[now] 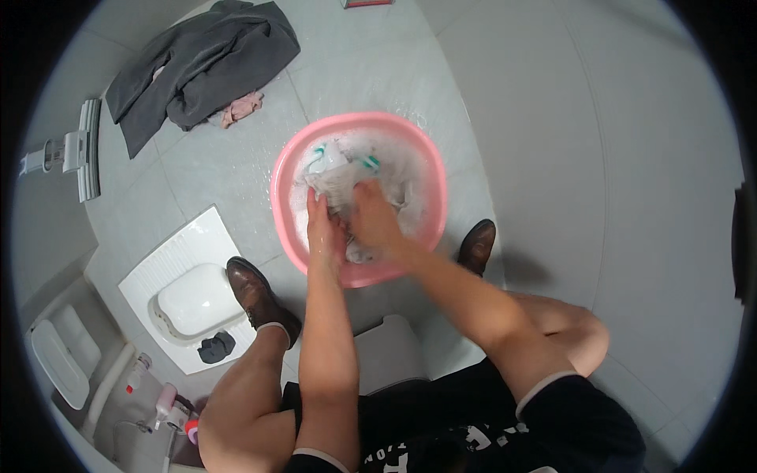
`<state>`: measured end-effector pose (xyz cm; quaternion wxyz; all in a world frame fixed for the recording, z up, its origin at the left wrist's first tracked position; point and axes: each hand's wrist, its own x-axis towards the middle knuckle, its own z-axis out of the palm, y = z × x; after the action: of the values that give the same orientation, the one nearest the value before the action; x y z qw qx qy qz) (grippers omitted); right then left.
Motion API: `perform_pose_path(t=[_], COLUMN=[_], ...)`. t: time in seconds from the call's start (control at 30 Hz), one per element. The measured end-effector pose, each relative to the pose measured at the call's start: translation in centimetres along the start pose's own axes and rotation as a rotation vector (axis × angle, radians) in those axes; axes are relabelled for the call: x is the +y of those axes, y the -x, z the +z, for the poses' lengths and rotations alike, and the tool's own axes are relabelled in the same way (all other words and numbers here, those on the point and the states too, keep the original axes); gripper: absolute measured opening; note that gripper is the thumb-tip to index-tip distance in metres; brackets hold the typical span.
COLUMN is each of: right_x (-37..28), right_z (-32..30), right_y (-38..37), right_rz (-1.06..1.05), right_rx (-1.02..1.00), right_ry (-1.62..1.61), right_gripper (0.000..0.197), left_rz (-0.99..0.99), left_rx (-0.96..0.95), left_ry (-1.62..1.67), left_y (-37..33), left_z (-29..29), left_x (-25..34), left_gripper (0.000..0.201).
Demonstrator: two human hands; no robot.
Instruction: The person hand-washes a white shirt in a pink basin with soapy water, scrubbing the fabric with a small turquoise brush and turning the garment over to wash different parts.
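The left hand (323, 236) and the blurred right hand (377, 221) are touching a pale wet cloth (335, 188); whether their fingers are grasping it, I cannot tell. The cloth is lying in a sudsy pink basin (278, 193). Beyond, a dark gray garment (213, 71) is lying on the floor (371, 71).

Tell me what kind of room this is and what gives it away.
Most likely a bathroom: a squat toilet is set in the floor, which is tiled, and a pink bottle stands at the lower left.
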<state>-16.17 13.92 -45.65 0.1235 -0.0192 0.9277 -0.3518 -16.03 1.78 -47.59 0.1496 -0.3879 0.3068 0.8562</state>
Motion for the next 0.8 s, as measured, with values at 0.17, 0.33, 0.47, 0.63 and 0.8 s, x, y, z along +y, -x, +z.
perform_pose_path(t=[0.17,0.33,0.47,0.63,0.8], right_x=[-12.9,-15.1,-6.3,2.5,3.9], right_z=[-4.3,-4.0,-1.0,-2.6,-5.0], right_y=[9.6,5.2,-3.5,-5.4,-1.3], right_rz=[-0.228,0.159,0.330,0.438,0.335], right_rx=[0.114,0.059,0.174,-0.043,-0.235], right_ry=[-0.218,-0.048,-0.146,-0.114,-0.573], right_gripper=[0.026,0.022,0.038,0.041,0.026], left_rz=[-0.130,-0.203,-0.114,0.140,0.133], left_rx=[-0.118,-0.252,-0.011,0.001,-0.179], left_ry=[-0.008,0.245,0.006,-0.182,-0.332], left_y=[1.9,0.5,1.6,4.6,3.9], left_z=[2.0,-2.4,1.2,5.7,3.3], left_x=[2.8,0.2,0.4,3.0,5.1], left_gripper=[0.037,0.035,0.037,0.035,0.027])
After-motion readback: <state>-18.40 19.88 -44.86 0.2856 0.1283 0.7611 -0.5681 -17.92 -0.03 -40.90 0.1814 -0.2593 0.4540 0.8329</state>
